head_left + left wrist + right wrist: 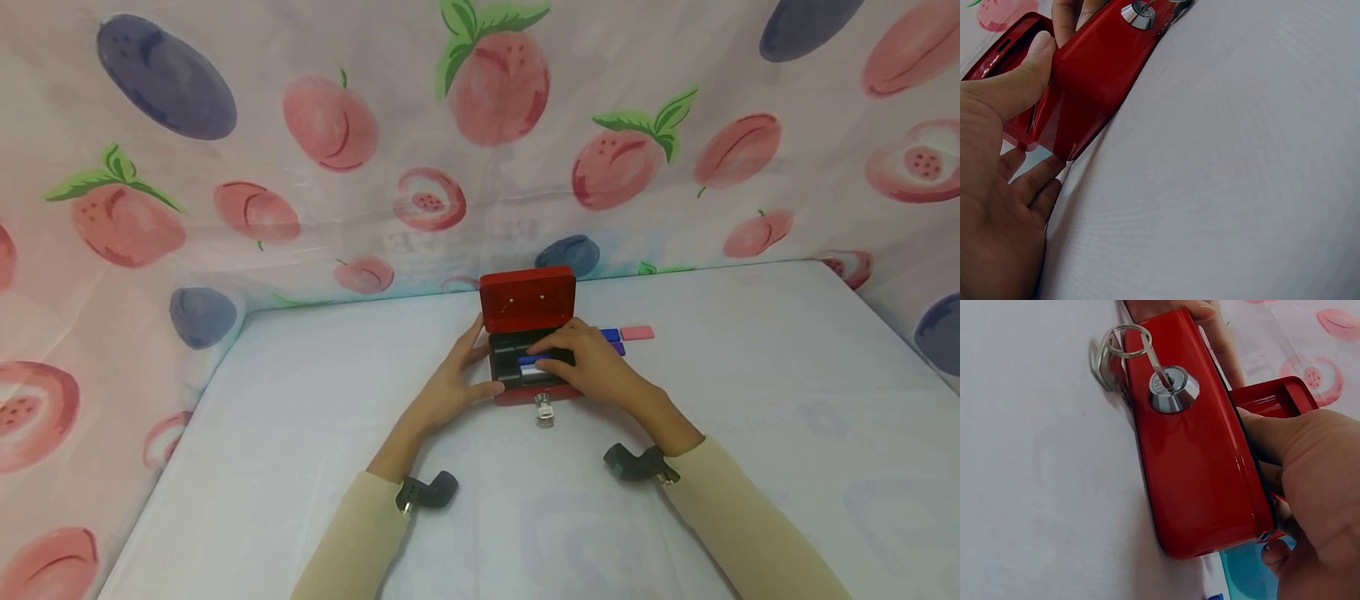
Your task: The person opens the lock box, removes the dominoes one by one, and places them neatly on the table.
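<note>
I am working at a red cash box (525,398), which is sitting on the white tabletop (285,467) with its lid (527,302) standing raised at its back. My left hand (450,382) is bracing the left end of the cash box in a wide grip, its thumb pressing at the front corner and its fingers reaching along the side. My right hand (592,357) is working over the right half of the cash box in a narrow grip, thumb and index finger seeming to pinch a blue strip (528,360); the other fingertips are hiding, so I cannot tell what they are touching. A white piece (531,369) is lying beside that strip in the black tray (508,375) inside the cash box. Just right of the cash box, 3 flat pieces are lying outside: a blue tile (611,335), a purple tile (619,349) and a pink tile (637,332). A key is sitting in the lock (1172,394) on the box's front, its key ring (1127,340) hanging there. As I judge it, opening is done, handling the pieces is only partway along, and closing and locking are not yet happening.
</note>
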The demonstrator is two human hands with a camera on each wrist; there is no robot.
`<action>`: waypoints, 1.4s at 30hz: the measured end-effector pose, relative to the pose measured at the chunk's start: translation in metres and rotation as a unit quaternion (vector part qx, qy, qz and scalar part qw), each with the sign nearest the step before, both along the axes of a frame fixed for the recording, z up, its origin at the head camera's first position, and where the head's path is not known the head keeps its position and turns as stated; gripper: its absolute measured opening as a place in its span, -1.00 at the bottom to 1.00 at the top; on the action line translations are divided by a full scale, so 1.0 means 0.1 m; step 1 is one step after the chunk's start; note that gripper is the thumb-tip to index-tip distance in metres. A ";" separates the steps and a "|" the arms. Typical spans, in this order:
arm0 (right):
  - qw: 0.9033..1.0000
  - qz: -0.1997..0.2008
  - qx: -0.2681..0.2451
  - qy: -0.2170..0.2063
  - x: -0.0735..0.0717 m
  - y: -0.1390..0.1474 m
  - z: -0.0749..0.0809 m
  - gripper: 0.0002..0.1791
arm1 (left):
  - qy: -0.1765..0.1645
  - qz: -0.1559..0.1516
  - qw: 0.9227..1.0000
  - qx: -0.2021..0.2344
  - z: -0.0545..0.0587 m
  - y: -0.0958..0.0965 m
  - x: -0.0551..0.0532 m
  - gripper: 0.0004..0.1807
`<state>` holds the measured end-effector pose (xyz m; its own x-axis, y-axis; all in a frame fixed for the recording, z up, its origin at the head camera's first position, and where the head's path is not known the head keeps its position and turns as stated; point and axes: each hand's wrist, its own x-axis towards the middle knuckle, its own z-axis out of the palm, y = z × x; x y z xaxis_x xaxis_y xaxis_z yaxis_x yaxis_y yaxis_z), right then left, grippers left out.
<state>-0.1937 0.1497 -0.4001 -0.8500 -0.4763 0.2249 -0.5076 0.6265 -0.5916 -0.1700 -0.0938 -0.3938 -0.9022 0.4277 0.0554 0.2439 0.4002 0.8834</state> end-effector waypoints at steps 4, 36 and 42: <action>1.000 -0.008 -0.001 -0.002 0.00 0.00 -0.01 -0.75 | 0.001 -0.003 1.000 0.005 -0.01 0.00 -0.01 0.05; 0.997 -0.016 -0.061 0.038 -0.02 -0.02 0.09 -0.75 | -0.003 0.004 1.000 0.010 -0.05 -0.07 -0.02 0.04; 0.996 -0.015 -0.066 0.062 -0.01 0.10 0.13 -0.77 | 0.007 0.004 1.000 0.015 -0.41 -0.07 -0.20 0.08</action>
